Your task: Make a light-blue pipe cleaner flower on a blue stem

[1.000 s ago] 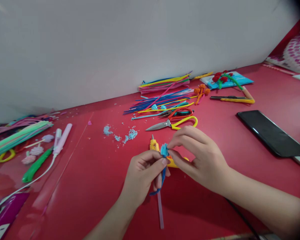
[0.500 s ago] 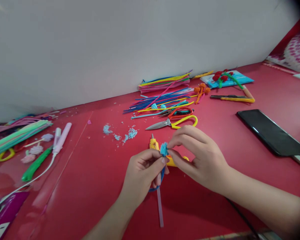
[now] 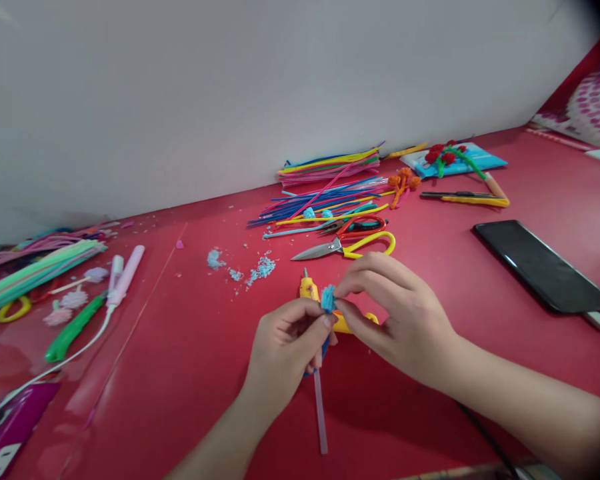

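Between my two hands, a small light-blue pipe cleaner tuft [image 3: 328, 299] stands up with frayed fibres. My left hand [image 3: 285, 340] is closed in a pinch at its base, and a darker blue pipe cleaner [image 3: 325, 347] curves below those fingers. My right hand [image 3: 403, 317] pinches the tuft's right side with thumb and forefinger. Under the hands lies a yellow glue gun [image 3: 309, 289], partly hidden, its nozzle pointing away from me. A translucent glue stick [image 3: 321, 413] extends toward me from below my left hand. Scissors [image 3: 337, 247] with red and yellow handles rest just beyond.
Light-blue fibre clippings [image 3: 261, 268] are scattered on the red table [image 3: 190, 380]. Loose pipe cleaners [image 3: 325, 200] and pliers [image 3: 333, 227] lie behind the scissors. At right is a phone [image 3: 543, 267] with a cable. A pink heat tool [image 3: 125, 277] and green-handled tool [image 3: 75, 330] lie left.
Both hands keep almost the same position around the tuft. The darker blue pipe cleaner loop below my left hand shows less than before. The view has shifted very slightly.
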Tool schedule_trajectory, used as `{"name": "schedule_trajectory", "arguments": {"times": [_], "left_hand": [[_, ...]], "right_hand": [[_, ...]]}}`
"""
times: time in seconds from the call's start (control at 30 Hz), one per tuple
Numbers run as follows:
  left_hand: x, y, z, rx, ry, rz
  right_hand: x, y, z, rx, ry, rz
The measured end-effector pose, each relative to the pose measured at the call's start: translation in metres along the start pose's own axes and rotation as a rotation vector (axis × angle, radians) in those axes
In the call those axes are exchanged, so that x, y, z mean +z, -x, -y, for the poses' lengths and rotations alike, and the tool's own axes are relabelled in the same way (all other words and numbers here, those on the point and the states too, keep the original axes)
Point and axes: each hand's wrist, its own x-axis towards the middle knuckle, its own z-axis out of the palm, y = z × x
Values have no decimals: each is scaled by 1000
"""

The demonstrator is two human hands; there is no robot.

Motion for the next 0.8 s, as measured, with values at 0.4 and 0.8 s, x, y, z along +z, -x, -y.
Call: {"name": "schedule_trajectory", "arguments": {"times": [0.4,0.8], "left_hand": [[2,1,-1,-10,23,-83],[-13,-8,-6,-40,323,-48]], "right_hand": [[-2,2,2,-29,19,-20],[20,19,-14,134,390,639]]}}
